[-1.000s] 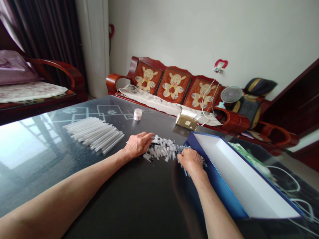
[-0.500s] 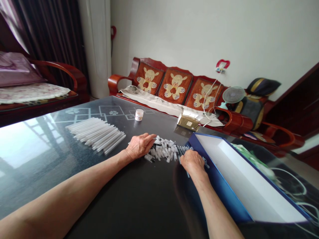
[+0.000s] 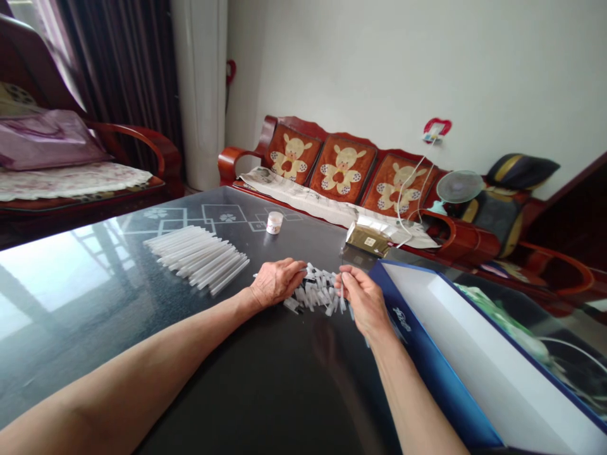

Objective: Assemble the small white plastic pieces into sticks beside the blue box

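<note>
Okay, I'm pinching a thin clear plastic stem (image 3: 342, 296) in my right hand (image 3: 363, 300), while my left hand (image 3: 275, 283) is lying open against a loose heap of short translucent plastic pieces (image 3: 315, 292) on the glossy black glass tabletop (image 3: 265, 360).

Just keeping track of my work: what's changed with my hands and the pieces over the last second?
The right hand has lifted from the pieces by the box and now pinches a thin clear stick upright. The left hand stays beside the pile of small white plastic pieces. The row of long clear tubes and the blue box stayed put.
</note>
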Demonstrator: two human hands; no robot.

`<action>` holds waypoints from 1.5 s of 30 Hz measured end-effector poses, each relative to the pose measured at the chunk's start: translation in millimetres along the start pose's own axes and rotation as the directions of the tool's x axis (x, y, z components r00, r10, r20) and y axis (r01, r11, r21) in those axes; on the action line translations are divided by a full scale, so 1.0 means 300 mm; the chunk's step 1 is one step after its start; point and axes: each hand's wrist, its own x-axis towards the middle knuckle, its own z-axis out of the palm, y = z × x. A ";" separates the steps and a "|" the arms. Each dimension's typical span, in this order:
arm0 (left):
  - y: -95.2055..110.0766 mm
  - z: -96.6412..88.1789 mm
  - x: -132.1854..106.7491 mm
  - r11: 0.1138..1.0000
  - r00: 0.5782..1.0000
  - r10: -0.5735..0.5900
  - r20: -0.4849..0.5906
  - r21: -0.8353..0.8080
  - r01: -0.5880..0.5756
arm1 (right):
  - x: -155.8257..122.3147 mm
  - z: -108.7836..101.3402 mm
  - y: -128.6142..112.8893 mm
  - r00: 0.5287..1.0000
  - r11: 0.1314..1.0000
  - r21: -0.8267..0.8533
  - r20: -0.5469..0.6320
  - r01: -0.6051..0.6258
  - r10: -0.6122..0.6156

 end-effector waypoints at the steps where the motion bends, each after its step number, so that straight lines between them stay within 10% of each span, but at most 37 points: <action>1: 0.000 0.001 0.000 1.000 1.000 0.000 0.004 0.003 0.000 | -0.008 0.019 0.001 0.998 0.988 0.151 0.041 -0.046 0.040; 7: 0.003 0.003 -0.002 0.999 1.000 0.019 0.021 0.031 -0.020 | -0.047 0.072 -0.022 0.998 0.893 0.445 0.018 -0.064 0.062; 36: 0.035 -0.025 0.005 0.988 0.983 0.156 0.099 0.001 -0.157 | -0.066 0.094 0.046 0.989 0.973 0.225 0.146 -0.054 0.021; 45: 0.024 -0.016 0.003 0.991 0.987 0.136 0.086 0.004 -0.137 | -0.031 0.079 0.024 0.970 0.773 0.615 -0.053 -0.155 0.237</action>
